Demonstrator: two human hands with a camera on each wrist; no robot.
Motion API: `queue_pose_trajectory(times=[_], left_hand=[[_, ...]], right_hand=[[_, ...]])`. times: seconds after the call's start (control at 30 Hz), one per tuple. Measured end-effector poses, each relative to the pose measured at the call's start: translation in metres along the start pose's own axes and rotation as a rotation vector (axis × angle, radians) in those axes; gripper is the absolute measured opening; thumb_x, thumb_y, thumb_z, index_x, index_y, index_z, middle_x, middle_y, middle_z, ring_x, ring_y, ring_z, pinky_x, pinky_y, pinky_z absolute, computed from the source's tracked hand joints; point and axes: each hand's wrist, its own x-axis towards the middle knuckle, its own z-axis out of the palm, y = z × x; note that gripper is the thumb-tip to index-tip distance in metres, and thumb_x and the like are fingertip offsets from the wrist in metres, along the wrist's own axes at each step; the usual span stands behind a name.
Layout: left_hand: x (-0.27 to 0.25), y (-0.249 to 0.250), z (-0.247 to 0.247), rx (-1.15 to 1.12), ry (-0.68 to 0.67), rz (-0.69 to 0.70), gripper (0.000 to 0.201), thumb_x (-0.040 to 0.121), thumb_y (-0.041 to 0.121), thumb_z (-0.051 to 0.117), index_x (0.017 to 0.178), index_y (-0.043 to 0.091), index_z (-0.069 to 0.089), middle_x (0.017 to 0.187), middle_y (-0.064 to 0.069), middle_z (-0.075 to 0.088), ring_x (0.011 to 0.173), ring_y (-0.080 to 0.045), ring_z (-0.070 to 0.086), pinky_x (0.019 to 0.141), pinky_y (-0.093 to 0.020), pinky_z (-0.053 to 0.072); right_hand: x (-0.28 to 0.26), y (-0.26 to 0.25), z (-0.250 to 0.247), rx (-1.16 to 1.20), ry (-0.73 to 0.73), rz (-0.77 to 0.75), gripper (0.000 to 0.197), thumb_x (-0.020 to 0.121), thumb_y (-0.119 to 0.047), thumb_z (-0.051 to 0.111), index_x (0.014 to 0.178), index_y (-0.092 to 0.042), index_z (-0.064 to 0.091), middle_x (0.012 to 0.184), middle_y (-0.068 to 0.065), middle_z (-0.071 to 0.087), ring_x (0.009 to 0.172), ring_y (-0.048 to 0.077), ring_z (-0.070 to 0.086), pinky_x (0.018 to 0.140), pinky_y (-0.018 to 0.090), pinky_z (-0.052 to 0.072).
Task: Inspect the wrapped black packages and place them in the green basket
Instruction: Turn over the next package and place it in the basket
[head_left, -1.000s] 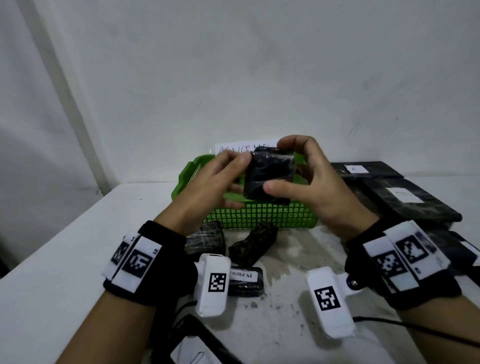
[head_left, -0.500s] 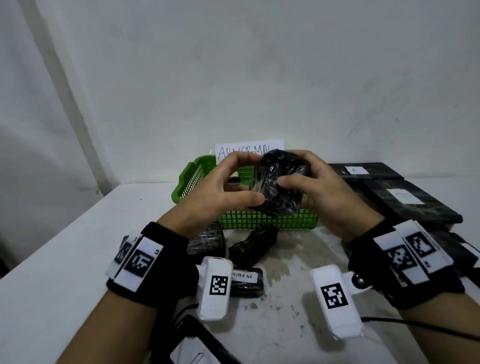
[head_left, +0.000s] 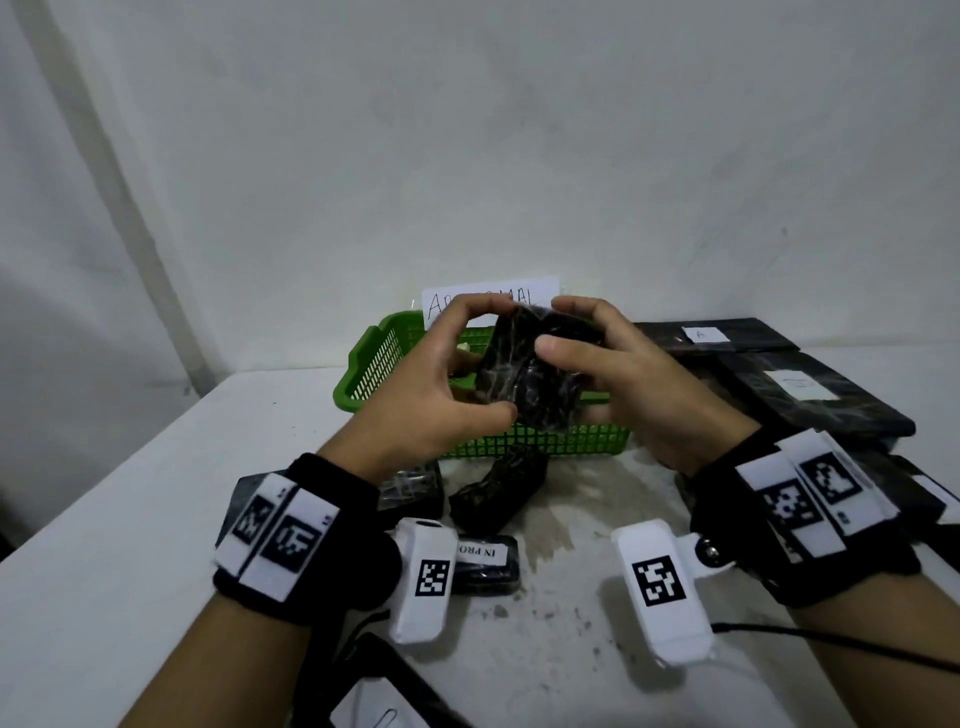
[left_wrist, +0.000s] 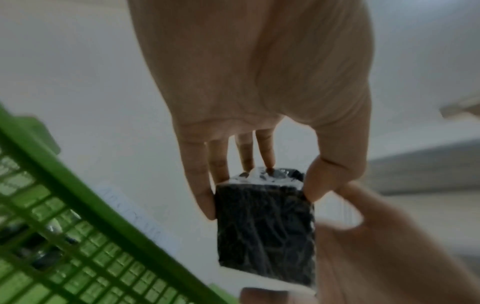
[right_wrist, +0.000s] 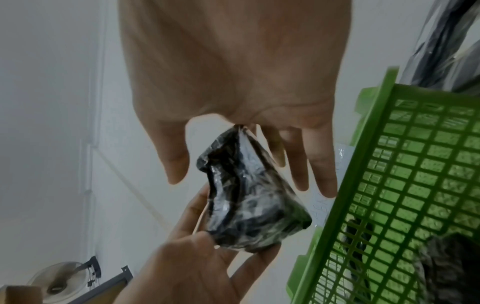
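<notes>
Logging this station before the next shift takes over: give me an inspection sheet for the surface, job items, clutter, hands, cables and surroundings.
Surface: white table, grey smudges near the middle.
Job's things: one wrapped black package held above the green basket; dark items already inside it; three more packages on the table, one with a partly hidden label.
Clutter: flat black packs with white labels at right.
Hands: left hand and right hand both grip the held package.
Cables: black cable at lower right.
Surroundings: plain white wall; handwritten paper sign behind the basket, partly hidden.
</notes>
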Motion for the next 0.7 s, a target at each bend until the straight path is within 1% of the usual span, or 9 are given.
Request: queue_pose_trajectory(times=[0.1, 0.17, 0.23, 0.33, 0.4, 0.47, 0.53, 0.63, 0.7], left_hand=[[-0.001, 0.0, 0.005, 0.072, 0.034, 0.039, 0.079, 0.075, -0.001, 0.08, 0.137, 0.033, 0.044, 0.123, 0.022, 0.058, 0.1, -0.003, 0.067, 0.079, -0.024, 0.058], [0.0, 0.001, 0.005, 0.087, 0.062, 0.068, 0.084, 0.073, 0.007, 0.086, 0.139, 0.036, 0.042, 0.132, 0.022, 0.054, 0.101, -0.004, 0.066, 0.082, -0.025, 0.058], [0.002, 0.001, 0.003, 0.091, 0.073, 0.077, 0.087, 0.071, 0.013, 0.088, 0.14, 0.038, 0.04, 0.139, 0.018, 0.05, 0.104, -0.005, 0.064, 0.081, -0.025, 0.056], [0.002, -0.001, -0.001, 0.082, 0.06, 0.056, 0.085, 0.068, 0.022, 0.086, 0.139, 0.038, 0.041, 0.134, 0.013, 0.055, 0.11, -0.007, 0.064, 0.084, -0.026, 0.054], [0.002, -0.003, -0.002, 0.079, 0.054, 0.037, 0.084, 0.069, 0.019, 0.087, 0.138, 0.037, 0.043, 0.13, 0.009, 0.058, 0.111, -0.007, 0.064, 0.085, -0.025, 0.053], [0.003, -0.005, -0.004, 0.062, 0.051, 0.025, 0.083, 0.07, 0.013, 0.088, 0.138, 0.035, 0.045, 0.128, 0.007, 0.06, 0.111, -0.008, 0.065, 0.086, -0.026, 0.054], [0.003, -0.006, -0.007, 0.036, 0.046, 0.015, 0.08, 0.072, 0.017, 0.088, 0.138, 0.033, 0.047, 0.128, 0.007, 0.062, 0.11, -0.01, 0.066, 0.088, -0.029, 0.056], [0.003, -0.008, -0.011, 0.034, 0.042, -0.04, 0.071, 0.078, 0.031, 0.077, 0.142, 0.032, 0.047, 0.125, 0.005, 0.066, 0.107, -0.009, 0.068, 0.084, -0.023, 0.055], [0.003, -0.012, -0.013, 0.008, 0.064, -0.09, 0.055, 0.089, 0.025, 0.07, 0.141, 0.028, 0.051, 0.121, 0.003, 0.069, 0.105, -0.01, 0.068, 0.081, -0.023, 0.056]], right_hand=[[0.001, 0.003, 0.003, -0.019, 0.098, 0.04, 0.069, 0.072, -0.03, 0.085, 0.133, -0.026, 0.053, 0.124, -0.001, 0.065, 0.104, 0.021, 0.072, 0.079, 0.046, 0.063], [0.003, 0.004, 0.005, -0.028, 0.193, 0.008, 0.056, 0.08, -0.012, 0.081, 0.129, -0.019, 0.054, 0.123, 0.005, 0.065, 0.103, 0.024, 0.071, 0.069, 0.043, 0.064], [0.004, 0.005, 0.005, -0.046, 0.235, -0.031, 0.051, 0.081, -0.006, 0.079, 0.124, -0.017, 0.054, 0.12, 0.008, 0.065, 0.099, 0.023, 0.071, 0.061, 0.037, 0.062], [0.004, 0.004, 0.005, -0.056, 0.224, -0.06, 0.052, 0.081, -0.005, 0.079, 0.124, -0.017, 0.054, 0.113, 0.006, 0.068, 0.091, 0.018, 0.072, 0.057, 0.028, 0.058], [0.004, 0.005, 0.005, -0.04, 0.208, -0.06, 0.054, 0.081, -0.004, 0.079, 0.127, -0.016, 0.053, 0.108, 0.004, 0.069, 0.087, 0.014, 0.071, 0.055, 0.025, 0.057], [0.003, 0.005, 0.006, -0.001, 0.193, -0.049, 0.054, 0.081, -0.006, 0.079, 0.128, -0.015, 0.053, 0.108, 0.005, 0.07, 0.089, 0.015, 0.072, 0.056, 0.026, 0.058], [0.003, 0.006, 0.004, 0.015, 0.158, -0.032, 0.053, 0.082, -0.012, 0.079, 0.129, -0.017, 0.054, 0.114, 0.005, 0.071, 0.095, 0.016, 0.073, 0.06, 0.029, 0.059], [0.004, 0.005, -0.001, 0.029, 0.024, -0.001, 0.055, 0.08, -0.021, 0.078, 0.129, -0.029, 0.055, 0.125, 0.004, 0.068, 0.103, 0.022, 0.072, 0.067, 0.034, 0.06], [0.006, 0.004, -0.007, 0.067, -0.02, -0.009, 0.058, 0.076, -0.018, 0.069, 0.13, -0.034, 0.055, 0.122, 0.004, 0.068, 0.098, 0.022, 0.072, 0.068, 0.036, 0.059]])
